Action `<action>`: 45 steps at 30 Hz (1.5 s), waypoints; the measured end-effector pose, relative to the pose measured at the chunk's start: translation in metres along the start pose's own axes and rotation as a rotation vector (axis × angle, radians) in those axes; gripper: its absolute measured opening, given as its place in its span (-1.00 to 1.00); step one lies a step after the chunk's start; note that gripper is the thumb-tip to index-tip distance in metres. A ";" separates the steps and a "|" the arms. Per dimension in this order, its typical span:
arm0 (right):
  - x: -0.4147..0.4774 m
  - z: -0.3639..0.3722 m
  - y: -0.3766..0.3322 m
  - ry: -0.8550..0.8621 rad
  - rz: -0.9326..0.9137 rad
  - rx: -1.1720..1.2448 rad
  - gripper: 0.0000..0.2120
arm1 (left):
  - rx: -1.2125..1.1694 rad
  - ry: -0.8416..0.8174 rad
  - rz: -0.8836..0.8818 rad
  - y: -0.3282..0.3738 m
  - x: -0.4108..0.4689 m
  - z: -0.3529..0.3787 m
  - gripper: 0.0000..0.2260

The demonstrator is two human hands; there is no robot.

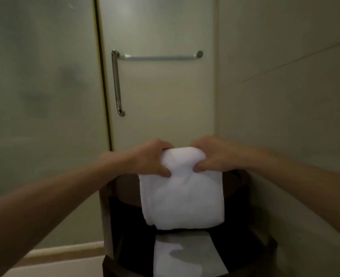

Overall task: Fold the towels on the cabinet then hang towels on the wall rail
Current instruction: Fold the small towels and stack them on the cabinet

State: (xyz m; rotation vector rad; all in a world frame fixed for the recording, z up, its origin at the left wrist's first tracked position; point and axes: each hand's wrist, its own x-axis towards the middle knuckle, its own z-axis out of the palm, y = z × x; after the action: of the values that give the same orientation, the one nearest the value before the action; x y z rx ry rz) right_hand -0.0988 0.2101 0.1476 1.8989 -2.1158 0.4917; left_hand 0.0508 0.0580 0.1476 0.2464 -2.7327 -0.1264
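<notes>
A folded white towel [182, 196] hangs in front of me, held up above a dark wooden cabinet [125, 216]. My left hand [151, 158] grips its top left edge, thumb in front and fingers curled behind. My right hand [213, 154] grips the top right edge the same way. A second white towel [187, 254] lies folded flat on a lower part of the cabinet, partly in shadow. The chrome wall rail [159, 56] runs horizontally on the pale panel above my hands, with nothing hanging on it.
A vertical chrome handle [116, 82] joins the rail's left end. A frosted glass panel [41, 96] stands to the left. A tiled wall [285, 96] closes the right side, forming a corner behind the cabinet. Pale floor [55, 266] shows at lower left.
</notes>
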 end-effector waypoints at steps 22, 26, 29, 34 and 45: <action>0.066 0.108 0.069 0.233 -0.016 -0.312 -0.66 | 0.339 0.033 -0.075 -0.087 0.054 0.096 -0.53; 0.038 0.131 0.067 0.252 -0.044 -0.235 -0.68 | 0.161 0.001 -0.035 -0.082 0.041 0.117 -0.55; 0.031 0.129 0.067 0.250 -0.039 -0.245 -0.62 | 0.277 0.051 0.004 -0.079 0.037 0.112 -0.51; 0.026 0.120 0.055 0.418 -0.090 -0.302 -0.74 | 0.388 0.346 0.207 -0.068 0.023 0.099 -0.52; 0.012 0.138 0.048 0.528 -0.160 -0.410 -0.79 | 0.372 0.252 0.103 -0.052 -0.010 0.117 -0.33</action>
State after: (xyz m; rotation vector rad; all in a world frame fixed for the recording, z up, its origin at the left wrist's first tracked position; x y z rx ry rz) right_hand -0.1431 0.1471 0.0231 1.4865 -1.5662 0.4245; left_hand 0.0219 0.0150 0.0298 0.2060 -2.4915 0.4175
